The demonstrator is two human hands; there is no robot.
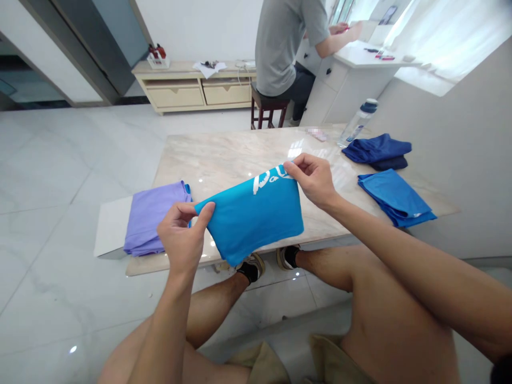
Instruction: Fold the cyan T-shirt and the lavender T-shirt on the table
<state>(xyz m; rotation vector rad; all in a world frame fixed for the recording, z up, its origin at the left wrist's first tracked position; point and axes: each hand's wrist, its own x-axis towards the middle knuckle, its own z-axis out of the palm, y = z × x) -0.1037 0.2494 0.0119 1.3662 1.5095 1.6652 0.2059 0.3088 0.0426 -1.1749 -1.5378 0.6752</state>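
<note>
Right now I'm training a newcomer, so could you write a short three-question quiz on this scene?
1. True or false: the left hand and right hand both hold the bright blue cloth.
2. What colour is the top of the folded pile beside the left hand?
3. Which is nearest the clear bottle: (a) the bright blue cloth, (b) the dark blue cloth, (c) the stool?

Key: 1 true; 2 purple; 3 b.
</note>
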